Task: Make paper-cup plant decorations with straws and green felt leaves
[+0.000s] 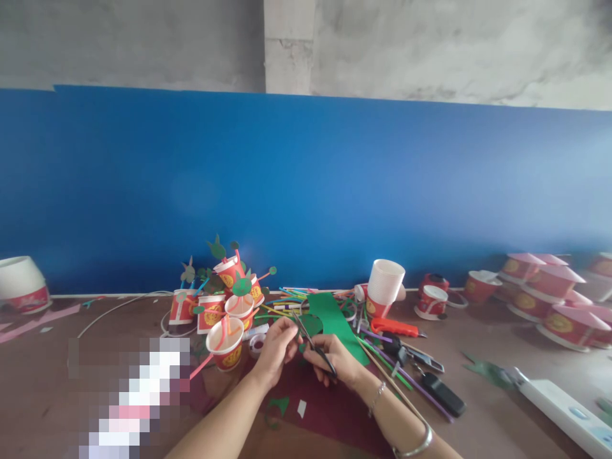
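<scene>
My left hand [278, 347] is pinched at the fingertips on a small piece of dark green paper [299, 333], mostly hidden by the fingers. In my right hand [332, 358] is a pair of scissors [315, 347] with dark handles, its blades pointing up and left beside the left fingertips. Just behind the hands lies a bright green paper strip [329, 312]. Green paper scraps [278, 405] and a white scrap [301, 408] are on the dark red sheet [325, 414] beneath my forearms. A roll of tape [257, 345] sits left of my left hand.
Red-and-white paper cups [224, 344] with straws and green cutouts cluster at left. A stack of white cups [385, 287], an orange utility knife [396, 327], keys and a black fob [444, 394] are at right. Pink-topped cups [549, 287] and a white power strip [564, 408] lie farther right.
</scene>
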Motion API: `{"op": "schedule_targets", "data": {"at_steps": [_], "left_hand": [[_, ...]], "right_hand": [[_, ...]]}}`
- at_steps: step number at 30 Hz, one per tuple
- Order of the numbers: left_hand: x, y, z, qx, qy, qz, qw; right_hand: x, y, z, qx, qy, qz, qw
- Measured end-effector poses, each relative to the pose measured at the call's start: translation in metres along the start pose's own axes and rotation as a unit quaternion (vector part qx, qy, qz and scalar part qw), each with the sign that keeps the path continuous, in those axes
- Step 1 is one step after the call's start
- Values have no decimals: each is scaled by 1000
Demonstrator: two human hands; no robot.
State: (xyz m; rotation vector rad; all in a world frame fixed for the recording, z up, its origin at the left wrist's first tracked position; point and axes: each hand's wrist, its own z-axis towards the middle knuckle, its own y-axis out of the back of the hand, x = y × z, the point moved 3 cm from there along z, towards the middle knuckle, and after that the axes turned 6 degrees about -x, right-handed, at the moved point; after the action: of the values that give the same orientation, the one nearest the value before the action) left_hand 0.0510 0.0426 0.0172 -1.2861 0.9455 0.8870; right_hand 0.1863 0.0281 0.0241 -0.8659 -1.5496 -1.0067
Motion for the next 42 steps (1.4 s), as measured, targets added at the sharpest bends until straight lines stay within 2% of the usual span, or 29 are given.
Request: {"op": "schedule_targets", "data": {"at_steps": [11,26,42], "left_hand": [[-1,-2,0,6,8,4,1000],[-1,1,-1,-20,20,-6,1000],[-1,3,2,-29,17,-21,999]], "right_hand": [[1,0,0,-8,4,-3,1000],[5,2,-3,-5,3,-16,1000],[-2,9,-1,0,-2,-50,999]]}}
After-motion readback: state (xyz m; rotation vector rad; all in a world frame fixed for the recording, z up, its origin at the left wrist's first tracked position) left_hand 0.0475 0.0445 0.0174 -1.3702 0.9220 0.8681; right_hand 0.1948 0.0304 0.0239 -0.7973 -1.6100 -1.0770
